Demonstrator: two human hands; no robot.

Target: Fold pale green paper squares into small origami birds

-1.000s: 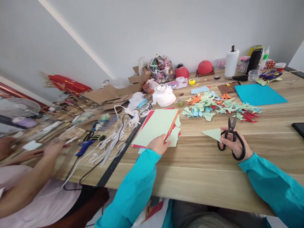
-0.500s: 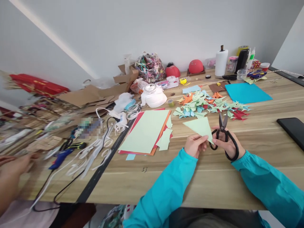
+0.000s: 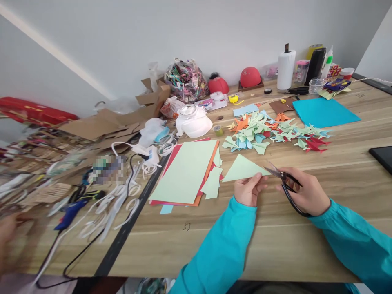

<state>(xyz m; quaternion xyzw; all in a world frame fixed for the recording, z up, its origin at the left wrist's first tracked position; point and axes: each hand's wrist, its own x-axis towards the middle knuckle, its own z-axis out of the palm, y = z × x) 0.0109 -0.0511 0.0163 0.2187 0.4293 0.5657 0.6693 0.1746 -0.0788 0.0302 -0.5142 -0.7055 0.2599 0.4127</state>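
Observation:
My left hand (image 3: 248, 190) pinches a pale green paper triangle (image 3: 243, 168) by its lower edge, thumb on top. In my right hand (image 3: 309, 191) is a pair of black-handled scissors (image 3: 284, 178), my fingers in the loops. Its blades point left and lie at the triangle's right tip; whether they touch the paper I cannot tell. Left of my hands lies a stack of coloured paper sheets (image 3: 183, 171), pale green on top. Pale green paper scraps (image 3: 212, 182) rest against its right side. Beyond the triangle is a pile of folded paper shapes (image 3: 252, 130) in green, orange, blue and red.
A turquoise sheet (image 3: 326, 112) and a phone (image 3: 381, 159) lie to the right. At the back stand a white jar (image 3: 193, 121), a red dome (image 3: 250, 77) and bottles. A blue glue gun (image 3: 70, 214), cords and another person's hand (image 3: 9, 228) are at left.
The triangle has turned, its tip now pointing right. My right hand has swung the scissors from upright to pointing left at that tip. The view has shifted slightly.

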